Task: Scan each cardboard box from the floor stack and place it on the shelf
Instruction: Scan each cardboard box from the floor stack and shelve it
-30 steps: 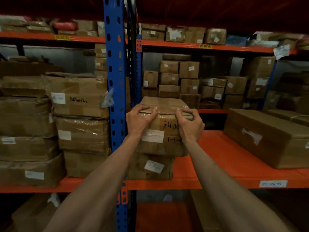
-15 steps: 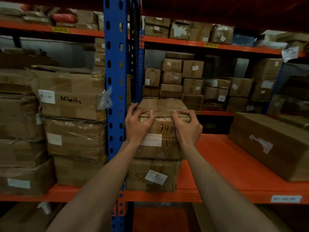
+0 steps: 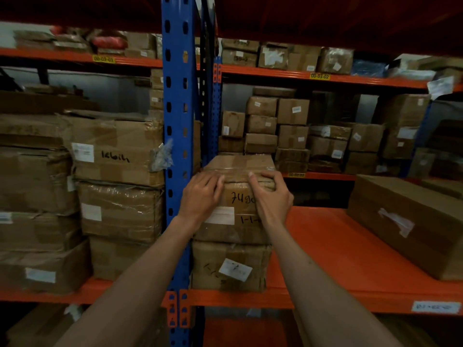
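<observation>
Seating the top box squarely is the job right now. It sits on a second box, and that pair stands on the orange shelf just right of the blue upright.

The left hand lies over the near upper-left corner, fingers bent across the top edge. The right hand covers the near upper-right corner in the same way. Both are clamped on the one box, set apart by the handwritten numbers and the white label on its front face.

To finish well, I would push it straight back with even pressure from both palms until its front face lines up with the box beneath. Uneven pressure would likely twist it, since the taped wrapping looks slippery. The left side runs close to the upright, so it should be kept from catching there.

The label and writing face outward, which is worth keeping for later reading. Fingers should come off the top edge only once the load sits flat and does not rock. A larger box lies well to the right, out of the way.
</observation>
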